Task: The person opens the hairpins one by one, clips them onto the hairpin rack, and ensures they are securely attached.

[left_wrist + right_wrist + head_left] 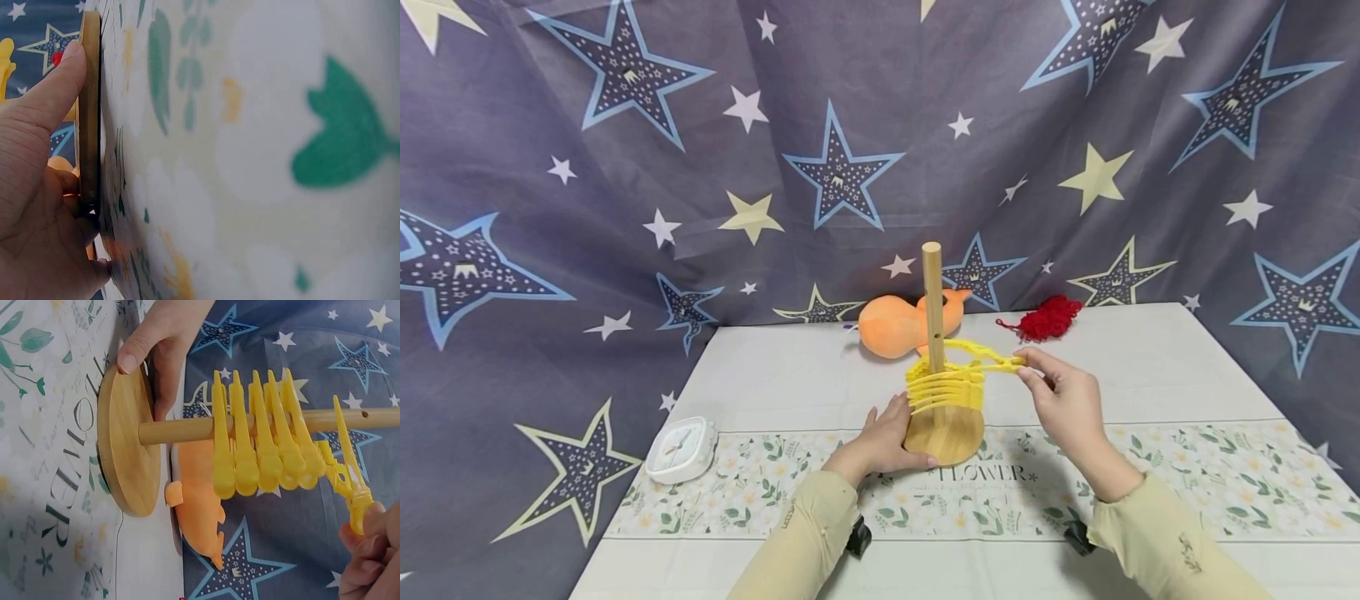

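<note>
A wooden stand (933, 308) has an upright pole on a round base (128, 444). Several yellow hair clips (269, 440) are stacked across the pole, side by side. My left hand (883, 437) grips the base from the left, thumb on its front rim and fingers round the far side. My right hand (1067, 404) pinches the rear end of another yellow hair clip (981, 354) between thumb and fingers. That clip is spread apart, its two long arms reaching toward the pole just above the stack. In the right wrist view, the right hand's fingers (372, 544) hold its rounded end.
Behind the stand lies an orange plush toy (887, 327), with a bundle of red yarn (1051, 318) to its right. A white clock (681, 450) sits at the table's left edge. A star-patterned curtain (850, 75) hangs behind the white table (790, 367).
</note>
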A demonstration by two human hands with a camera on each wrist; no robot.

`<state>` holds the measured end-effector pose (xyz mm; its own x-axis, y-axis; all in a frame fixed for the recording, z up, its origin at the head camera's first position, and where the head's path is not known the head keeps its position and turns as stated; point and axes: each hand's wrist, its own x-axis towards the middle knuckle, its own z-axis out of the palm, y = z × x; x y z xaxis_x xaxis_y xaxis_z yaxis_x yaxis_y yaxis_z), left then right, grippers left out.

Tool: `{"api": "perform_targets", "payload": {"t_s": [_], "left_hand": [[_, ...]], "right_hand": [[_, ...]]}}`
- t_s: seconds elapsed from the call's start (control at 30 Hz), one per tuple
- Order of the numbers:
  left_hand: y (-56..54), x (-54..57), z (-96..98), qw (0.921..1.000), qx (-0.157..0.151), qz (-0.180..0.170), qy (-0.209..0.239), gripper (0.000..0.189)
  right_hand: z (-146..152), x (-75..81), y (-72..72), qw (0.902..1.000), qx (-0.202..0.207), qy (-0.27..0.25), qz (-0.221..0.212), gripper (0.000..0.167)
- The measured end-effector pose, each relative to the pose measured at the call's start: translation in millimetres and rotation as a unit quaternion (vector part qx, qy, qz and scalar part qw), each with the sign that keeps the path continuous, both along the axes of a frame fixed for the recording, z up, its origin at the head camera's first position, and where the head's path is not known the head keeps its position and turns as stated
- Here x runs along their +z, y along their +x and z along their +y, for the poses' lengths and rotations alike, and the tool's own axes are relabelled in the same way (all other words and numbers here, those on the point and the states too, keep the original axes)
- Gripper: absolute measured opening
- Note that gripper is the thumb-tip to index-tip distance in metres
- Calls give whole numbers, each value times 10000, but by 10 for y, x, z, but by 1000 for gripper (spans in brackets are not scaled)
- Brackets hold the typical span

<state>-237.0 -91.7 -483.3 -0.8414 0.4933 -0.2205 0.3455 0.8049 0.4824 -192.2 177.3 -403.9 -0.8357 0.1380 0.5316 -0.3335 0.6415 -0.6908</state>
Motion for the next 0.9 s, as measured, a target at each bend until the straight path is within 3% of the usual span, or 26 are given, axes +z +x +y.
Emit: {"api": "perform_targets", "payload": {"t_s": [0.57,0.9], "left_hand": [[15,24,7,10000,-29,23,52,111],[10,20,11,9999,-37,73,61,112]], "right_hand": [[-319,-38,-186,9976,265,349,538,16],[-391,-33,-210,9964,392,527,536,18]]}}
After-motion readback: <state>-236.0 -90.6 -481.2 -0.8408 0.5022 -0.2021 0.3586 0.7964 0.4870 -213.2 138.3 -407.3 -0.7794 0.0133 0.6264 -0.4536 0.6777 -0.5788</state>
